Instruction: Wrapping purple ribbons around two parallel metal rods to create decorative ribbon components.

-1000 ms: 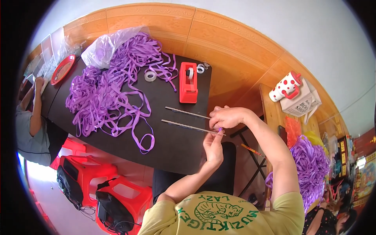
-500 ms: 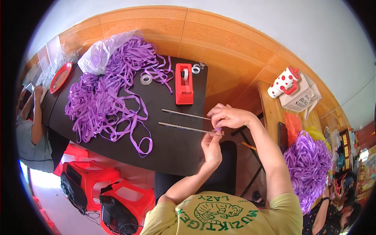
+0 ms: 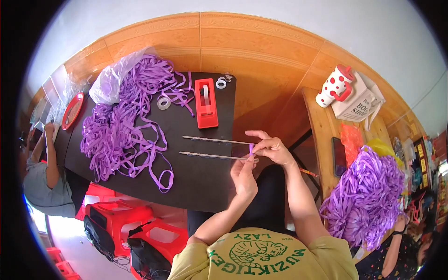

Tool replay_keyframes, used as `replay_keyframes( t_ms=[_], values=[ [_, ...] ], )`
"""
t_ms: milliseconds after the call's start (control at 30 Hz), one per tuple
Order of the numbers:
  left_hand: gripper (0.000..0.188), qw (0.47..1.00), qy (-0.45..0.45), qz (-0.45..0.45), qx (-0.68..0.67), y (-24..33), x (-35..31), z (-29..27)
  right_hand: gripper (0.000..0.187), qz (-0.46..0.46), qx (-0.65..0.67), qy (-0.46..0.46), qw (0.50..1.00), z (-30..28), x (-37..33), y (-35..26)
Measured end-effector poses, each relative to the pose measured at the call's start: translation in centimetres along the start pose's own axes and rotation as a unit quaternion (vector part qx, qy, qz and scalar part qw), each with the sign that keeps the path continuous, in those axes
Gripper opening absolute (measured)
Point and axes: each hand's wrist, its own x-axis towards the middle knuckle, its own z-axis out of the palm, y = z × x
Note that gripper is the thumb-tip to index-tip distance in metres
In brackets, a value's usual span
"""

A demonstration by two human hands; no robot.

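Note:
Two thin metal rods [image 3: 212,155] lie side by side over the dark table, their near ends jutting past its right edge. A short purple ribbon [image 3: 251,149] spans the gap between those ends. My right hand [image 3: 275,150] pinches the ribbon with thumb and a finger, another finger stretched out above the upper rod. Beside the lower rod's end, my left hand [image 3: 243,178] is closed with its fingertips on the ribbon's lower part. The fingertips partly hide how the ribbon passes around the rods.
A heap of purple ribbon [image 3: 112,140] spills from a plastic bag [image 3: 106,84]. A red tape dispenser [image 3: 206,116] and tape rolls [image 3: 164,103] stand nearby. Right, a wooden bench [image 3: 317,121] bears a dotted tumbler [image 3: 333,88] and more ribbon [image 3: 368,196]. People sit at both sides.
The view has shifted slightly. My right hand has drawn back a little from the rods and stretched a finger out, and more of the purple ribbon shows between them.

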Motion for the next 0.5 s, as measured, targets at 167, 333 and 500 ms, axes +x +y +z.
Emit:
replay_keyframes(
  t_ms=[167,333,500],
  values=[
    [0.008,1.0,0.004,0.002,0.029,0.0,-0.1,0.1,0.011,-0.024,0.098,0.023,0.995,-0.2,-1.4,2.7],
    [0.01,1.0,0.005,-0.011,0.015,0.4,-0.1,0.2,0.009,0.021,0.262,0.122,0.957,1.1,-2.4,4.2],
    [0.01,1.0,-0.002,-0.019,0.02,0.6,-0.2,0.3,0.012,-0.012,0.339,0.114,0.934,2.1,-1.2,5.3]
  ],
)
